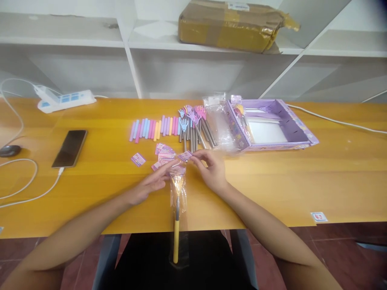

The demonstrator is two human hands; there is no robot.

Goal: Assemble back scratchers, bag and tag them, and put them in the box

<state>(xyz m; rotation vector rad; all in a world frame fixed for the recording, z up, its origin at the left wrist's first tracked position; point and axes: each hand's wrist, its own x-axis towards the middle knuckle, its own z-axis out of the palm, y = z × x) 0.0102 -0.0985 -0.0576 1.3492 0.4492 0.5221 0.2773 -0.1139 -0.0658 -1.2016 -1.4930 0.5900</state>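
A yellow back scratcher (176, 225) lies in a clear plastic bag (183, 209), its handle end past the table's front edge. At the bag's top, my left hand (154, 183) has its fingers stretched out, touching the bag's opening. My right hand (211, 169) pinches a small purple printed card (184, 156) between thumb and forefinger, just above the bag. More printed cards (165, 152) are piled behind my left hand, and a single card (138, 159) lies to their left. Metal rods with hand-shaped heads (193, 129) are heaped behind the hands, beside a row of coloured tubes (151, 129).
At the right stands a purple tray box (282, 121) holding a back scratcher, with clear bags (222, 125) beside it. A phone (69, 148), a mouse (10, 150), cables and a power strip (67, 100) are at the left. A taped carton (229, 25) sits on the shelf.
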